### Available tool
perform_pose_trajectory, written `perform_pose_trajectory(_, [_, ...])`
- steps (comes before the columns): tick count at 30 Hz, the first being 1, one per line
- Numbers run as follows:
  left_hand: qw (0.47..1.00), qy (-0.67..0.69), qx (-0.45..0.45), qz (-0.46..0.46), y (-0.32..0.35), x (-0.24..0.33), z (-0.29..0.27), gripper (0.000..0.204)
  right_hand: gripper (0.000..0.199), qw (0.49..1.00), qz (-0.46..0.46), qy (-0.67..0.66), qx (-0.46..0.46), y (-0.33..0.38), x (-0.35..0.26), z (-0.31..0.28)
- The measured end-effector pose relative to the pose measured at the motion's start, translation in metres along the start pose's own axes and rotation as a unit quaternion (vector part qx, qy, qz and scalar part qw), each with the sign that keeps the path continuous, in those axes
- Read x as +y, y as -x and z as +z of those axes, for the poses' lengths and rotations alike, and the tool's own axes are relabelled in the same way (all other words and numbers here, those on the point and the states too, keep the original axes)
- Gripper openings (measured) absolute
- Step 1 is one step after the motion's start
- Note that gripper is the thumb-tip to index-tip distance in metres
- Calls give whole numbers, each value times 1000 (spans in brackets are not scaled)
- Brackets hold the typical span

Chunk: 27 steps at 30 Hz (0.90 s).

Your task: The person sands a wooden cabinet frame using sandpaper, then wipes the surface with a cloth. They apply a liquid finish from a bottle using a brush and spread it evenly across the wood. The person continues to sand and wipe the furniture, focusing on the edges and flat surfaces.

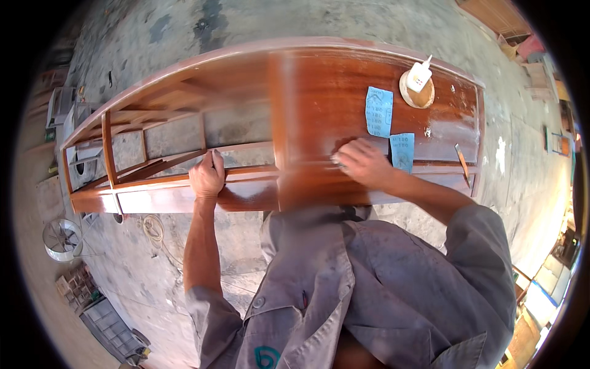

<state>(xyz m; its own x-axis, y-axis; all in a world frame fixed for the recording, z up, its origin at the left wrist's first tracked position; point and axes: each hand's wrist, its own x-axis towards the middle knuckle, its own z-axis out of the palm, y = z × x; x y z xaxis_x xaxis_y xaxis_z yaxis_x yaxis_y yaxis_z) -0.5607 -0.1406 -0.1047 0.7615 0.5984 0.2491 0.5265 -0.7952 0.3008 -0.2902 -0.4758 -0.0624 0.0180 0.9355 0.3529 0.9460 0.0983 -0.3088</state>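
A long reddish-brown wooden furniture piece [326,86] lies across in front of me, with a solid panel on the right and an open frame on the left. My left hand [208,175] is closed over the front wooden rail [252,171] of the open part. On the glossy panel rests my right hand [367,165], fingers curled together; a small pale bit shows at the fingertips, too unclear to name. Just beyond and beside it lie two blue sandpaper pieces [379,112], [402,154]. A white squeeze bottle [420,75] sits in a round shallow dish [424,100].
A small putty knife [462,165] lies near the panel's right end. Under and around the piece is a stained concrete floor [153,31]. A round fan [62,240] and a coiled cord [152,229] are at the left. Wooden parts [539,80] stand along the right.
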Motion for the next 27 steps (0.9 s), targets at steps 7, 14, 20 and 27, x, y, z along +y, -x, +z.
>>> perform_pose_trajectory(7, [1000, 5, -7, -21, 1, 3, 0, 29, 16, 1000, -2, 8, -23, -10, -1, -2])
perform_pose_trajectory(14, [999, 5, -9, -39, 1, -2, 4, 31, 9, 994, -31, -108, -5, -73, -15, 41])
perform_pose_trajectory(20, [999, 4, 9, -45, 1, 6, -3, 32, 6, 981, -126, -91, -114, -145, 55, 4])
perform_pose_trajectory(27, [998, 12, 16, -58, 2, 4, 0, 30, 11, 935, -296, -48, -188, -186, 84, 11])
